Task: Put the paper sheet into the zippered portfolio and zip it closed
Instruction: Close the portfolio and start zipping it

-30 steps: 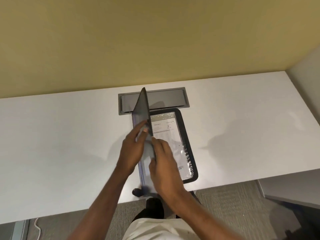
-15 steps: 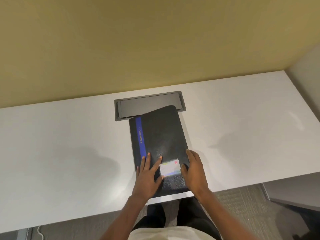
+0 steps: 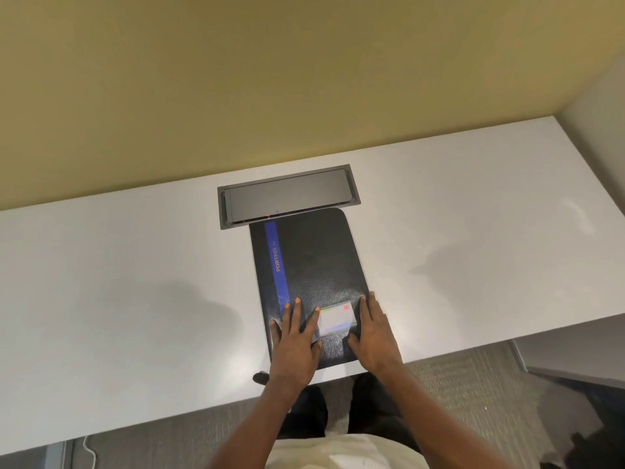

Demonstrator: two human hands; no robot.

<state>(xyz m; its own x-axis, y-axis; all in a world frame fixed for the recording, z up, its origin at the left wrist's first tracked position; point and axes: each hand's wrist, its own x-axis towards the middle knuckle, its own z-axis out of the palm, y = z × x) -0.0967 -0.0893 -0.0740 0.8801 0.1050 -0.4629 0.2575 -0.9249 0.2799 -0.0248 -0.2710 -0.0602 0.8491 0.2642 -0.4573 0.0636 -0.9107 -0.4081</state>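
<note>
A white desk (image 3: 135,282) runs across the view, its far edge against an olive-yellow wall (image 3: 270,79) and its right end meeting a paler side wall (image 3: 605,106). Set flush into the desktop near the back is 1 grey rectangular cable hatch (image 3: 287,196), lid down, with a tiny red light (image 3: 269,217) at its near edge. Below the desk's front edge lies grey carpet (image 3: 466,384). At the lower left, 1 thin white cable (image 3: 89,450) curls over the floor. At the lower right a pale panel (image 3: 575,353) stands under the desk, with something dark and blurred (image 3: 595,445) nearer the camera
</note>
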